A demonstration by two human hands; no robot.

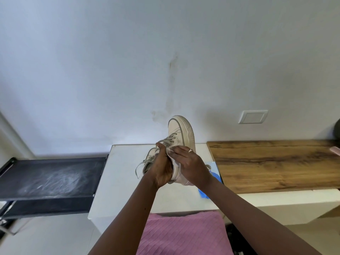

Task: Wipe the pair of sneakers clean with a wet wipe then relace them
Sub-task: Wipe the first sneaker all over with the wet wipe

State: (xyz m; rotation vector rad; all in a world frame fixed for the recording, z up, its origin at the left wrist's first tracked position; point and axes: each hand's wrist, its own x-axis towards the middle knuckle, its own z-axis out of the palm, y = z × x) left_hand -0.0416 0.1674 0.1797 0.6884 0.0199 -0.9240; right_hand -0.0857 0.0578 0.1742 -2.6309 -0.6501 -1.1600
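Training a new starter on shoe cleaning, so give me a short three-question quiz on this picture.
1. True or false: the raised sneaker points toe-up.
2. Which hand presses the wipe against it? A) left B) right
3. Fill in: the other sneaker rests on the ___ table.

Key: 1 true; 2 B, the right hand; 3 white.

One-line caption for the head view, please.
Left hand holds a cream sneaker toe-up; right hand presses a wipe against it.
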